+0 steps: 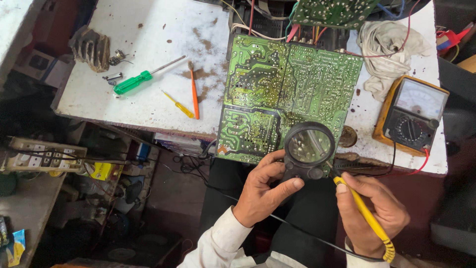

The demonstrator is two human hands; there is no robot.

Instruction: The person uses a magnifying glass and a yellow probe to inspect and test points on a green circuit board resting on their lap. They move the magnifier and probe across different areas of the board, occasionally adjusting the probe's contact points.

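A large green circuit board (277, 94) lies solder side up on the white workbench (148, 30), overhanging its front edge. My left hand (260, 191) grips the black handle of a round magnifying glass (309, 145) held over the board's lower right corner. My right hand (374, 213) holds a yellow-handled soldering iron (364, 216) like a pen, its tip pointing up toward the lens and the board edge. A black cord runs from the iron across my lap.
An analog multimeter (411, 114) in a yellow case sits at the right with red and black leads. A grey rag (386, 49) lies behind it. A green screwdriver (134, 82), an orange tool (194, 92) and a small yellow screwdriver (179, 105) lie left of the board. A power strip (42, 156) is lower left.
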